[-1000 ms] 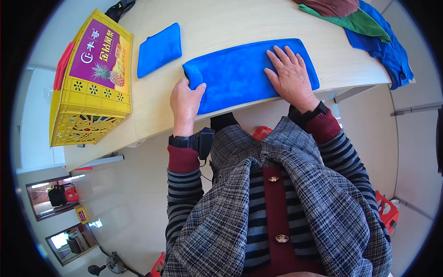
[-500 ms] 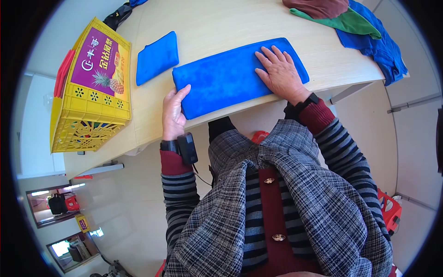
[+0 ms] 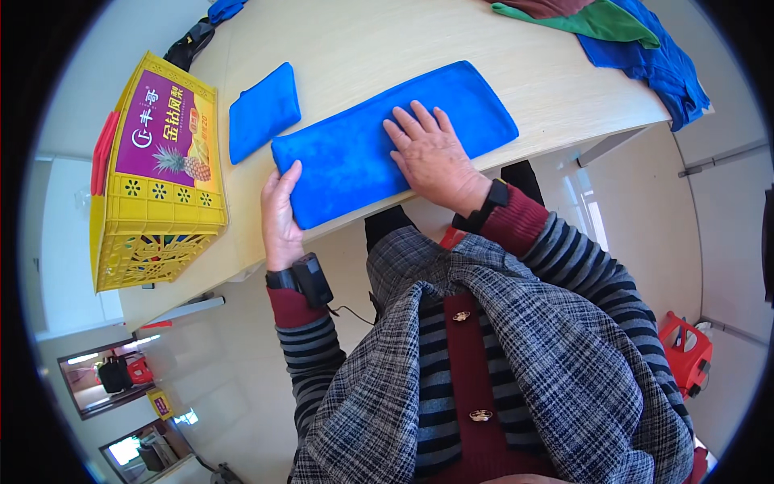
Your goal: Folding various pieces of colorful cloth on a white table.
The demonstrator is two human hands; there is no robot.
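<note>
Hands [image 3: 439, 165] on blue cloth [image 3: 343, 165], probably folded

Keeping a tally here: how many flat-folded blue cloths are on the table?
2: a large cloth under the right hand, a smaller cloth near the yellow crate. More may be hidden.

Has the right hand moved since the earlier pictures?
Yes, the right hand has moved left, closer to the yellow crate, and now lies around the middle of the larger blue cloth.
</note>
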